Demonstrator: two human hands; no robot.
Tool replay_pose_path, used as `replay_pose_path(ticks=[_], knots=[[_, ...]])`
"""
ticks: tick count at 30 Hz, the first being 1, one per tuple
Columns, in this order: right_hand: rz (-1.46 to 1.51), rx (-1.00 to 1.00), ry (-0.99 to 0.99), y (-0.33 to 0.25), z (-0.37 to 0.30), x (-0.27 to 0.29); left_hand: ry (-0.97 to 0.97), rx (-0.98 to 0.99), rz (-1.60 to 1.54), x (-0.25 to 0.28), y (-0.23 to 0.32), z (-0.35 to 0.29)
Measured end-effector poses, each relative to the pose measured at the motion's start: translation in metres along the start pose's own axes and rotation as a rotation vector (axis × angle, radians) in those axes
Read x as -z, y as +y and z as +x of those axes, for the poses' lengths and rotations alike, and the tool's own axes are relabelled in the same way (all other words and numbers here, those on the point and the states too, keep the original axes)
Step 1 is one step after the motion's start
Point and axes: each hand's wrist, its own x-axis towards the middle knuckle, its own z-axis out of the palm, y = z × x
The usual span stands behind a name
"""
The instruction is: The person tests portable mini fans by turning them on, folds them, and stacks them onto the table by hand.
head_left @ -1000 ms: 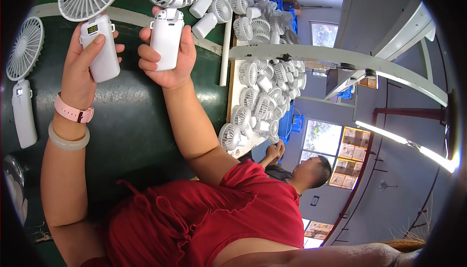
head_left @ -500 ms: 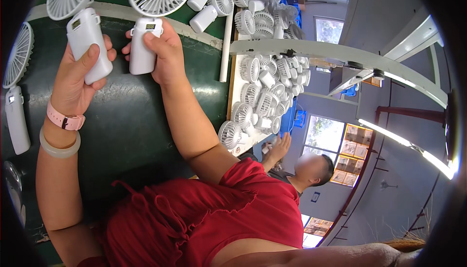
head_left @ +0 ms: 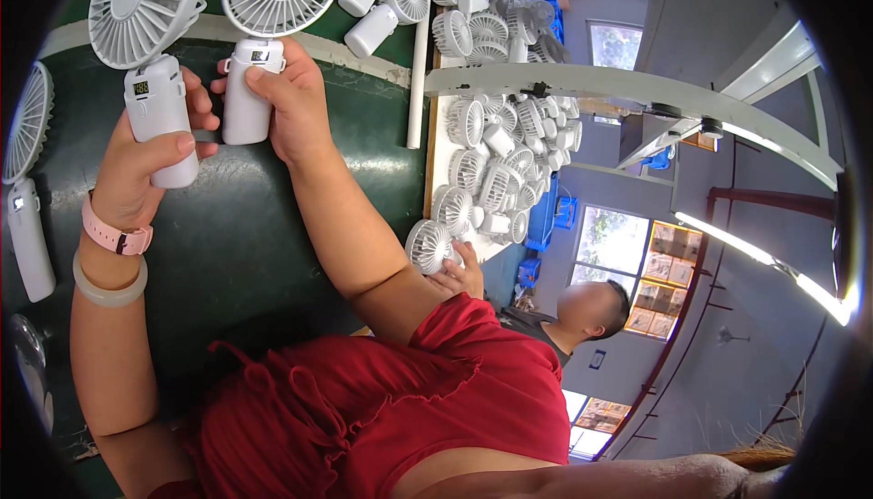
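In my left hand (head_left: 145, 158) is a white handheld fan (head_left: 164, 117), its thumb lying across the lower front of the handle. A small dark display shows lit at the top of that handle. My right hand (head_left: 296, 104) grips a second white handheld fan (head_left: 245, 104) by its handle, thumb near the small display. Both round fan heads point up, side by side, above the green work surface (head_left: 245, 226). The two fans are close together but apart. Another white fan (head_left: 32, 235) lies at the far left edge.
Many white fans (head_left: 496, 176) are heaped on a pale table to the right. A few more fans (head_left: 373, 31) lie at the back, beside a white tube (head_left: 418, 81). A co-worker (head_left: 582, 308) reaches a hand to the heap's near end. A curved white frame bar (head_left: 637, 85) crosses above.
Both fans have shifted slightly; the left fan has turned and dropped a little, its display facing me more. The co-worker's hand has come down to a fan at the heap's near end.
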Motion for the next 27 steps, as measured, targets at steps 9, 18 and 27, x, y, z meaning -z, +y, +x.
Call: replay_pose_path(ticks=[9, 18, 27], knots=[[-0.060, 0.087, -0.016, 0.003, -0.001, -0.001, 0.050, -0.019, -0.002, 0.000, 0.000, -0.001], [-0.062, 0.071, 0.008, -0.001, -0.006, -0.007, 0.071, -0.032, 0.001, 0.001, -0.002, 0.000], [0.033, 0.052, -0.024, -0.001, -0.003, -0.003, 0.146, -0.236, 0.018, -0.001, -0.005, 0.002]])
